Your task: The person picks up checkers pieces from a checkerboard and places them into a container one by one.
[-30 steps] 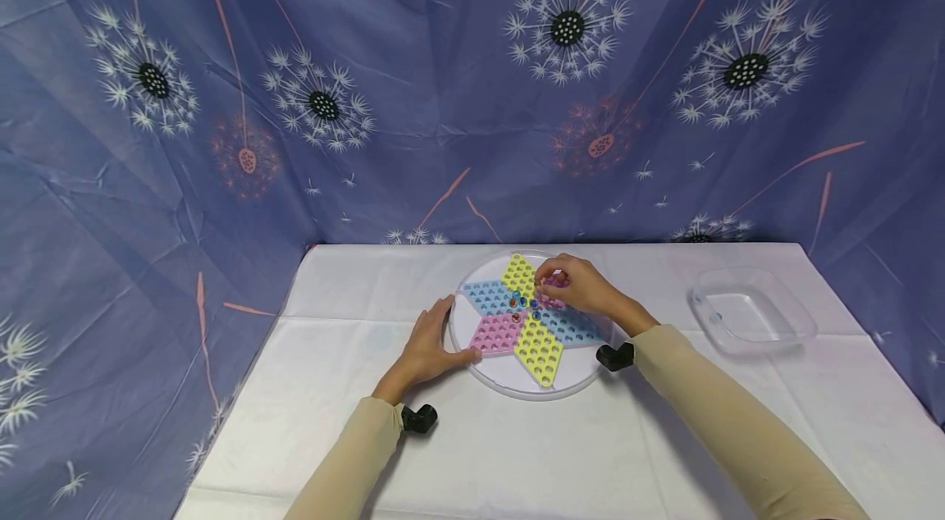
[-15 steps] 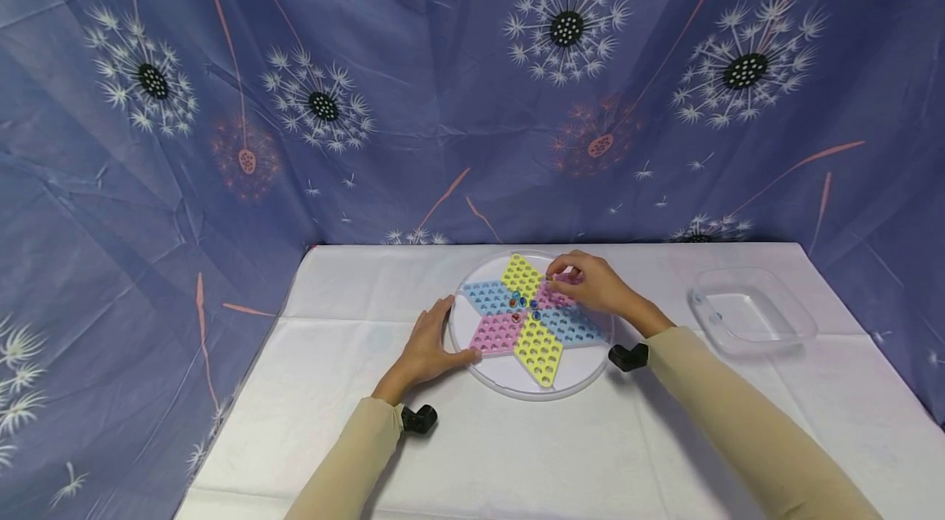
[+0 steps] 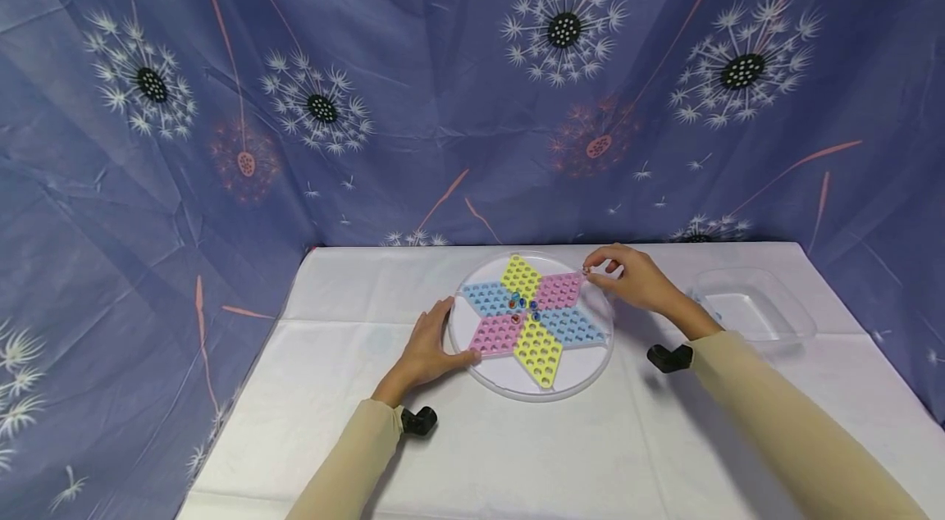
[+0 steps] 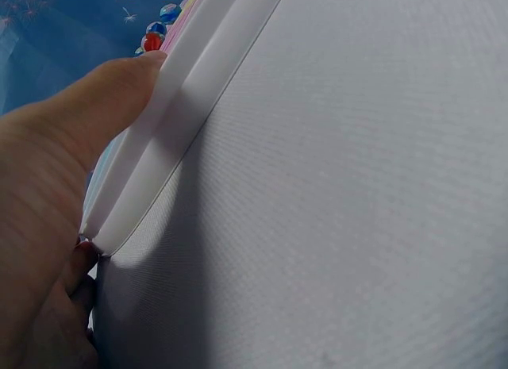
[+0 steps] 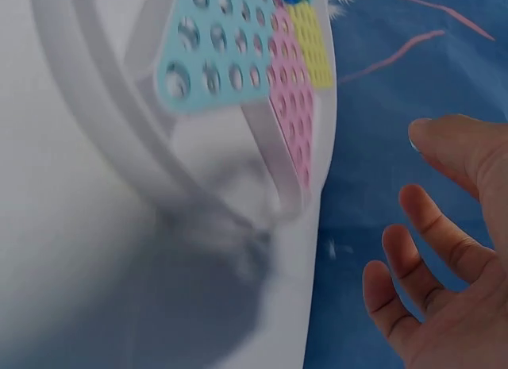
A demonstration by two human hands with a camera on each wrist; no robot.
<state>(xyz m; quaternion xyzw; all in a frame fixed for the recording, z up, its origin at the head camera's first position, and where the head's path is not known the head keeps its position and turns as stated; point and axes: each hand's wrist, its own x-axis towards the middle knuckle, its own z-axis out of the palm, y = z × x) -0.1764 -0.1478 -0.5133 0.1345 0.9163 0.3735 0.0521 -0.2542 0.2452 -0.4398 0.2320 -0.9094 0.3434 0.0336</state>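
Observation:
A round white board (image 3: pixel 517 376) with a star of yellow, blue and pink perforated diamonds lies on the table. Several marbles (image 3: pixel 524 305) sit at the star's centre. My left hand (image 3: pixel 441 337) rests against the board's left rim with straight fingers, and in the left wrist view its thumb (image 4: pixel 119 91) lies along the rim (image 4: pixel 186 99). My right hand (image 3: pixel 591 272) hovers at the board's upper right edge, thumb and forefinger pinching a small marble (image 3: pixel 586 268). The right wrist view shows only the loosely bent fingers (image 5: pixel 421 210) beside the board (image 5: pixel 230 59); the pinch is out of sight there.
A clear plastic container (image 3: pixel 753 311) stands to the right of the board, close to my right forearm. A white cloth (image 3: pixel 517 454) covers the table. A blue dandelion-print curtain (image 3: pixel 443 93) hangs behind and along the left side.
My right hand has lifted from the board's centre and moved right toward the upper right rim, with the pinch kept. The left hand and the board have not moved.

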